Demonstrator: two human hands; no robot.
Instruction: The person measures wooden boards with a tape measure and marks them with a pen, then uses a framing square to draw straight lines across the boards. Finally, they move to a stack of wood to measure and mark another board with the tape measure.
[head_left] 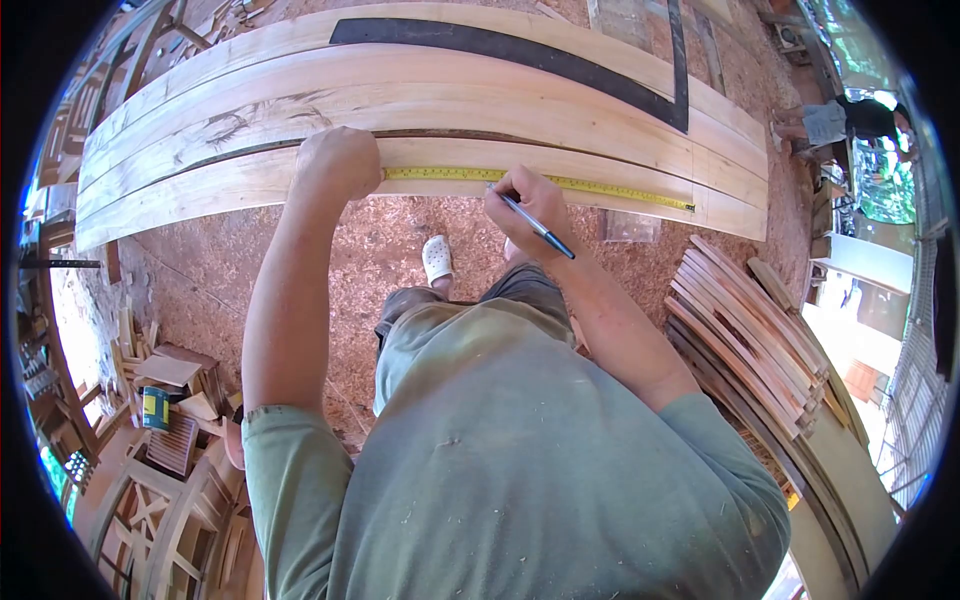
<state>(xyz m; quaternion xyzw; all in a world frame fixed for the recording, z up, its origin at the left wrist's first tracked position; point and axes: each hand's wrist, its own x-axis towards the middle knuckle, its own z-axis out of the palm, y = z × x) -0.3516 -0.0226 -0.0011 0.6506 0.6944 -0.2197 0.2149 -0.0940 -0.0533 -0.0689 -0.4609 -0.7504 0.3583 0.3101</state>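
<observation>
Closed in a fist, my left hand (340,163) grips the tape measure at the near board's edge; the case is hidden inside the fingers. Its yellow blade (620,189) runs rightward along the near board (250,183), its end hook lying near a faint line across the wood. My right hand (532,203) pinches a pen (542,231) over the blade's middle, the pen's tip at the board's near edge. Farther back on the boards lies a large black carpenter's square (500,58), its short arm pointing away at the right.
Stacked wooden strips (745,335) lie to the right. At the lower left are wooden frames (150,510) and a dark green and yellow can (155,408). Sawdust covers the floor (230,265) below the boards. Another person (835,122) stands at the far right.
</observation>
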